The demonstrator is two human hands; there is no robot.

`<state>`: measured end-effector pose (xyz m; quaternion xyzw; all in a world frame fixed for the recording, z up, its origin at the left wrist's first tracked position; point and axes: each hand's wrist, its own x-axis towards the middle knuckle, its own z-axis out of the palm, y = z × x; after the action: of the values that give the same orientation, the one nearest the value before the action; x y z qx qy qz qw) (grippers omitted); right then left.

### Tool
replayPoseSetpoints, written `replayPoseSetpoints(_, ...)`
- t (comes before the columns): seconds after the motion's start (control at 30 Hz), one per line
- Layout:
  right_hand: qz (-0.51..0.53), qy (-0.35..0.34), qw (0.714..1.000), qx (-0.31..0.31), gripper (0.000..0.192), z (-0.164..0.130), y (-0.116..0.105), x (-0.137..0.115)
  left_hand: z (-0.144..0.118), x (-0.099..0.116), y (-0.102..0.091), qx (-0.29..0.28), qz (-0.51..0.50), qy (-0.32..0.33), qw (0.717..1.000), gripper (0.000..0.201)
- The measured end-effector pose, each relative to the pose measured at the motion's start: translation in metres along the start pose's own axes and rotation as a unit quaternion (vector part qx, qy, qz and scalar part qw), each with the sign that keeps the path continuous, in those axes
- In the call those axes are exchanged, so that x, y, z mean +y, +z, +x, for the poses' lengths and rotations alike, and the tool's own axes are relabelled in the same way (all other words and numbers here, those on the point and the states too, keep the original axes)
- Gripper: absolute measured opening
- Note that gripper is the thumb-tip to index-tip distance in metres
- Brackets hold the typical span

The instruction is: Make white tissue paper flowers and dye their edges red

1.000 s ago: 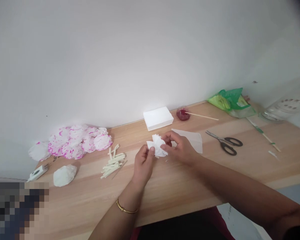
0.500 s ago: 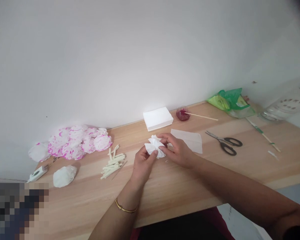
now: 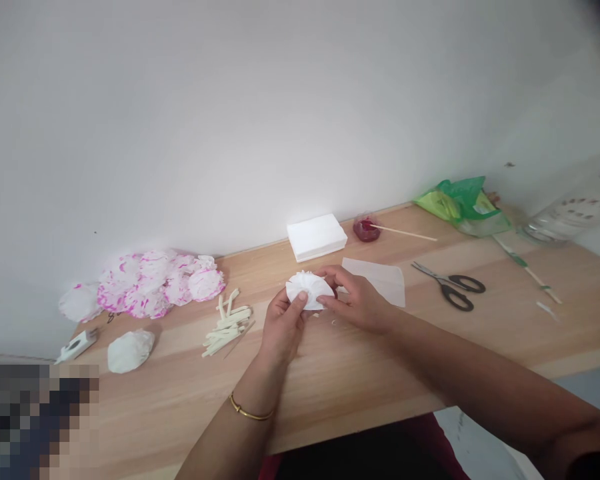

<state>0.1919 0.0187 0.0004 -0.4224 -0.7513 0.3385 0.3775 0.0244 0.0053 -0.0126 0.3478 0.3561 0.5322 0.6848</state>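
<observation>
A white tissue-paper flower (image 3: 307,288), pleated and fanned into a rounded shape, is held between both hands above the wooden table. My left hand (image 3: 286,320) pinches it from the left, its thumb pressed on the front. On the other side, my right hand (image 3: 357,299) grips the flower's right edge between thumb and fingers. The fingers behind the paper are partly hidden. A flat white tissue sheet (image 3: 380,283) lies just beyond the right hand, and a neat stack of white tissues (image 3: 317,239) sits behind the flower.
Black-handled scissors (image 3: 453,283), a jar of red liquid (image 3: 367,229) with a stick, and a green plastic bag (image 3: 465,205) are to the right. Leftward lie pale strips (image 3: 227,327), a white paper ball (image 3: 130,351) and pink-edged paper flowers (image 3: 155,283). A clear container (image 3: 565,213) stands far right.
The white tissue flower has gone from a crumpled, pointed bunch to a smoother, fanned round shape. My left thumb has shifted left and up on it; both hands keep hold.
</observation>
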Motion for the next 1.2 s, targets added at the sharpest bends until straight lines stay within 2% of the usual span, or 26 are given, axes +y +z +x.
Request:
replayPoseSetpoints(0.17, -0.009, -0.029, 1.0, -0.005, 0.034, -0.002, 0.003, 0.002, -0.001, -0.001, 0.003, 0.01, 0.074, 0.016, 0.997, 0.041)
replayPoseSetpoints(0.27, -0.011, -0.029, 0.999, -0.014, 0.034, -0.001, 0.003, 0.002, -0.001, 0.0, 0.005, 0.026, 0.083, 0.011, 0.996, 0.04)
replayPoseSetpoints(0.5, -0.032, -0.006, 0.999, 0.034, 0.027, 0.003, -0.004, 0.005, 0.0, 0.004, 0.0, -0.054, 0.072, -0.025, 0.996, 0.043)
replayPoseSetpoints(0.67, -0.036, -0.012, 0.999, 0.014, 0.03, 0.004, -0.005, 0.005, 0.001, 0.004, -0.003, -0.058, 0.063, -0.018, 0.996, 0.046)
replayPoseSetpoints(0.77, -0.036, -0.027, 0.999, 0.008, 0.022, 0.004, -0.006, 0.001, 0.002, 0.003, -0.004, -0.048, 0.073, -0.003, 0.996, 0.042)
replayPoseSetpoints(0.9, -0.016, -0.055, 0.998, 0.004, 0.012, 0.004, -0.007, -0.005, 0.002, 0.001, -0.006, 0.001, 0.101, 0.008, 0.995, 0.037)
replayPoseSetpoints(1.03, 0.013, -0.03, 0.999, 0.007, 0.011, 0.002, -0.007, -0.009, 0.002, 0.001, -0.007, 0.039, 0.117, 0.0, 0.992, 0.037)
replayPoseSetpoints(1.2, 0.012, -0.027, 1.0, 0.01, 0.01, 0.001, -0.006, -0.008, 0.0, 0.004, -0.005, 0.061, 0.166, 0.021, 0.984, 0.034)
